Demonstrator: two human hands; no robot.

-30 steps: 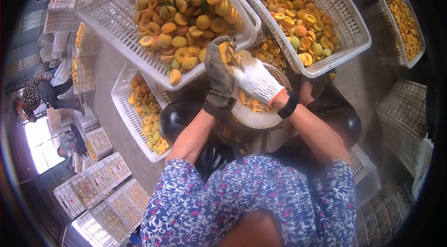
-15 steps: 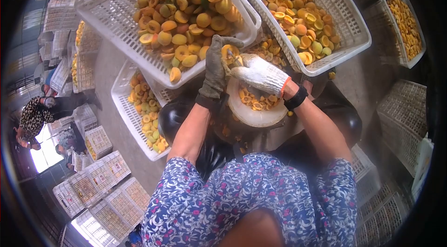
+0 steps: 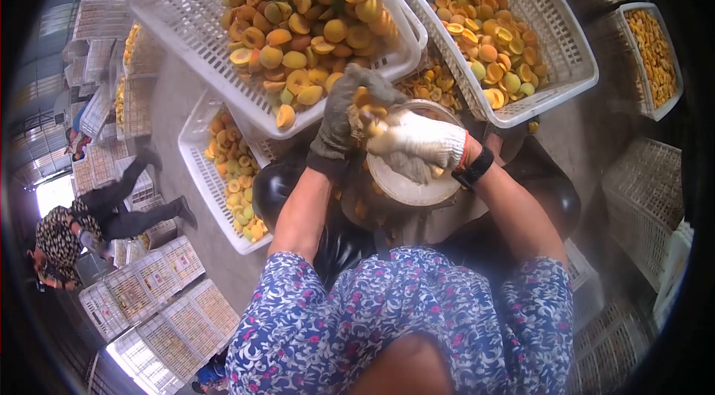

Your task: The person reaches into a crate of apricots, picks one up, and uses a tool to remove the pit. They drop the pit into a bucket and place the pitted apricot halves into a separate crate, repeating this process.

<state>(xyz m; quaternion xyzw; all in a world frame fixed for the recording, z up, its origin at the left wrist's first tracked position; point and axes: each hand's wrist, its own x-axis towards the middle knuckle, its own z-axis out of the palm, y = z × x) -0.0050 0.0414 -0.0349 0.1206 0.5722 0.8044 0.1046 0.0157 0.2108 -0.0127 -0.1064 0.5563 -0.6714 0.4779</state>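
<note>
My left hand (image 3: 339,115), in a dirty grey glove, is curled around orange-yellow fruit (image 3: 366,103) that looks like peach halves; motion blurs it. My right hand (image 3: 424,140), in a white knit glove with an orange cuff, is closed, its blurred fingertips against the fruit. What it grips is hidden. Both hands are above a round white-topped stand or tub (image 3: 406,190) between my knees. Just beyond my left hand is a large white crate (image 3: 201,71) of peach halves (image 3: 298,30) with some green leaves.
Another white crate (image 3: 555,37) of peach halves stands at the right. A lower crate (image 3: 205,194) of fruit sits at the left. Fruit scraps (image 3: 432,86) lie between the crates. Stacked crates (image 3: 156,320) line the left, where another person (image 3: 63,242) is on foot.
My hands have closed together around the fruit and moved slightly down. Fruit pieces seen on the white round top are no longer visible there. The person at left has moved, legs now apart.
</note>
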